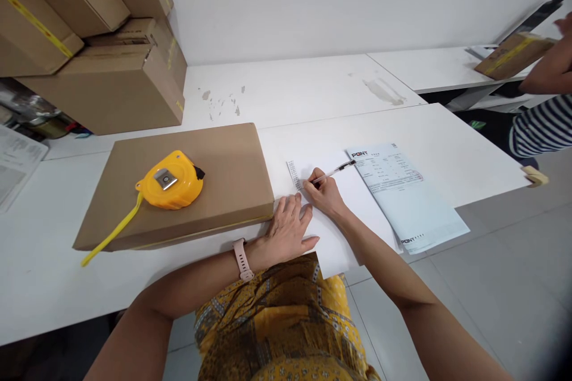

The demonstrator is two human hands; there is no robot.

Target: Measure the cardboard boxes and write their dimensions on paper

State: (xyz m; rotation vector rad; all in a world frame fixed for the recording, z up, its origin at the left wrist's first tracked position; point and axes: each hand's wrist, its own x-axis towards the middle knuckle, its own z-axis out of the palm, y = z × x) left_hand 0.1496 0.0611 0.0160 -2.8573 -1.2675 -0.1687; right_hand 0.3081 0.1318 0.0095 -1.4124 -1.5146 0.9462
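Note:
My right hand (pixel 325 191) is closed around a clear pen (pixel 333 172), its tip side down at a sheet of white paper (pixel 375 223). Small handwritten rows show along the paper's left edge near the fingers. Flat on the paper's lower left lies my left hand (pixel 289 229), fingers stretched out, next to the corner of a closed cardboard box (pixel 227 161). On that box rests a yellow tape measure (pixel 174 187) with a yellow strap. Right of my writing hand, a printed PONY form (pixel 406 202) overlaps the paper.
Several cardboard boxes (pixel 120 83) are stacked at the back left. The white table (pixel 304 92) has peeled patches near the wall. At the far right another person's arm (pixel 552 68) is beside a taped box (pixel 513 56). A printed sheet (pixel 18 161) lies at the left edge.

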